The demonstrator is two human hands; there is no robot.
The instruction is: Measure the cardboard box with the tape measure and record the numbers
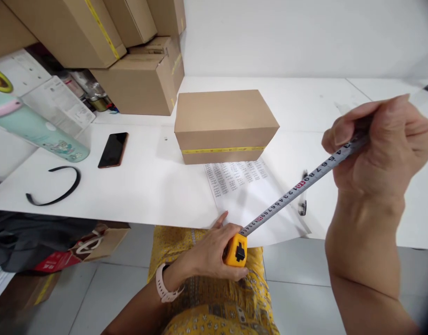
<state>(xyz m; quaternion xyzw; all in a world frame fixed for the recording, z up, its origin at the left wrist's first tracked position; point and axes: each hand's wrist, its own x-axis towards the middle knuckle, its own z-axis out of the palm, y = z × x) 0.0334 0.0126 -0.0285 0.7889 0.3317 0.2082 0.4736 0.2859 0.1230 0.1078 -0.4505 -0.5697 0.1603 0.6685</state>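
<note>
My left hand (214,253) grips the yellow case of a tape measure (235,250) at the near edge of the white table (137,186). The tape blade (294,190) runs up and to the right, and my right hand (377,144) pinches its far end, raised above the table. A brown cardboard box (224,123) with a yellow strip of tape stands on the table beyond the blade. A printed sheet of paper (248,195) lies in front of the box, under the blade.
A black phone (113,149) and a black curved band (55,186) lie at the left, next to a mint-green bottle (35,130). Stacked cardboard boxes (137,79) fill the back left. A pen (303,204) lies by the paper. Bags sit on the floor at left.
</note>
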